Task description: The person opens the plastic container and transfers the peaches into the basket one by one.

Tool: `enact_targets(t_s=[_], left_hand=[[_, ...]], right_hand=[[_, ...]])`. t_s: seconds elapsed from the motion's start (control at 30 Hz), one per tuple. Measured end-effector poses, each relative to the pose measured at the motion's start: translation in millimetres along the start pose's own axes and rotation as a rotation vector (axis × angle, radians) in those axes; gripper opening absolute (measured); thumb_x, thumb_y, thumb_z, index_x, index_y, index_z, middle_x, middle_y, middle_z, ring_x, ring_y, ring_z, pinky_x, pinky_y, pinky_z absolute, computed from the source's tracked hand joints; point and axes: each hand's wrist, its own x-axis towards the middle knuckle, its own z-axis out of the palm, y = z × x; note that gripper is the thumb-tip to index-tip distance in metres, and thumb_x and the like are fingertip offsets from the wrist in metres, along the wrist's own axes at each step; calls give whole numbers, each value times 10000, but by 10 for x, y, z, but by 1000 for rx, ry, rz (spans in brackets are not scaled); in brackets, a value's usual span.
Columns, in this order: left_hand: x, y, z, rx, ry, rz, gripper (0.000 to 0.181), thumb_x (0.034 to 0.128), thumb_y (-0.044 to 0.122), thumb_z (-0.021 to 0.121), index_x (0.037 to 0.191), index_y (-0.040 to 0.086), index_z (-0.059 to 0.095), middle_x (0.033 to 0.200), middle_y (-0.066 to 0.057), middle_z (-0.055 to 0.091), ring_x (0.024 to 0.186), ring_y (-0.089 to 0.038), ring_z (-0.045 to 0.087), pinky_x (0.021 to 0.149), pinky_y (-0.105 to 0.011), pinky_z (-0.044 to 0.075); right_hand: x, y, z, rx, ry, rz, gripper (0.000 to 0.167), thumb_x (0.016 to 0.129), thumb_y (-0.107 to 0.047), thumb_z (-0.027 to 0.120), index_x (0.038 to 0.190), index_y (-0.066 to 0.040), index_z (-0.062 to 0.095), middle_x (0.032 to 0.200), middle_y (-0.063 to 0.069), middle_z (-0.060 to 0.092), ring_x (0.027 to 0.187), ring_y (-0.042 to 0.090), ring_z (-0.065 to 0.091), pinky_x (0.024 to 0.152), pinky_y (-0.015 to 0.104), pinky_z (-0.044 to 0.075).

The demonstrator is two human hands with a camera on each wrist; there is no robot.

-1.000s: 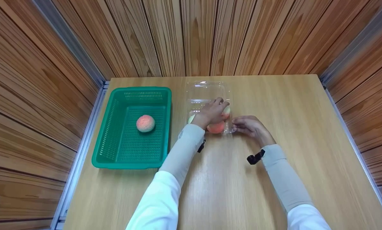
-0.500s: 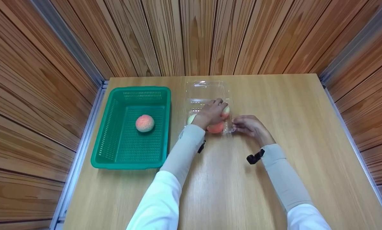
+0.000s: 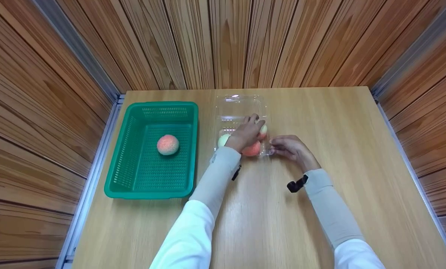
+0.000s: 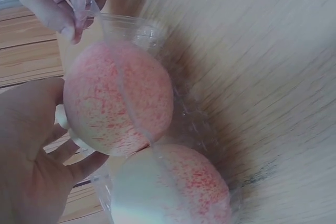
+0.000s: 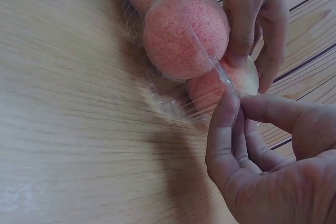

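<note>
Head view: clear container (image 3: 265,149) on the wooden counter (image 3: 267,224), lid (image 3: 240,105) folded back toward the plank wall (image 3: 230,41). Three fruits in the container: left peach (image 3: 224,140) at the near left, partly hidden; near peach (image 3: 251,149) at the near right; far peach (image 3: 263,129) just beyond. Left hand (image 3: 246,132): reaches over the container and grips the far peach, thumb on one side, fingers bent round the other. Right hand (image 3: 290,147): pinches the clear rim (image 5: 224,74) at the container's near right corner. Left of the container: green basket (image 3: 155,195) with a lone peach (image 3: 168,145) inside, well apart from both hands. Grey cuffs (image 3: 224,168) below white sleeves (image 3: 187,235); black fitting (image 3: 297,184) at the right cuff.
</note>
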Motion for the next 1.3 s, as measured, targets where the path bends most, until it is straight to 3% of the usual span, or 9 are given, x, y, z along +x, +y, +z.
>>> enact_targets(t_s=[0.33, 0.73, 0.97, 1.3], left_hand=[[44, -21, 16, -51, 4, -24, 576, 1075, 203, 624, 1621, 177, 444, 1628, -51, 399, 1524, -269, 372, 1206, -359, 459], [76, 23, 13, -29, 14, -56, 603, 1029, 217, 695, 1588, 137, 483, 1613, -151, 375, 1477, -317, 380, 1202, -404, 456], [59, 22, -6, 1, 32, -64, 632, 1007, 271, 739, 1571, 153, 480, 1545, -153, 454, 1437, -322, 437, 1206, -424, 437], [39, 49, -45, -39, 1, -76, 668, 1026, 238, 708, 1621, 177, 411, 1646, -153, 354, 1518, -350, 391, 1214, -451, 449]], right_hand=[[0, -8, -7, -40, 12, 9, 38, 1033, -45, 649, 1025, -38, 686, 839, 31, 751, 757, 126, 736, 737, 241, 632], [3, -12, -6, -31, 17, 23, 126, 1032, -11, 626, 1151, 15, 658, 877, 57, 763, 769, 136, 737, 756, 251, 636], [-12, 10, -8, -30, -1, 0, 107, 1035, -27, 637, 1119, 39, 650, 804, 28, 740, 749, 133, 730, 746, 244, 636], [9, -3, 1, 0, 17, 23, 48, 1025, -17, 645, 1027, -11, 693, 820, 47, 748, 731, 142, 738, 721, 246, 633]])
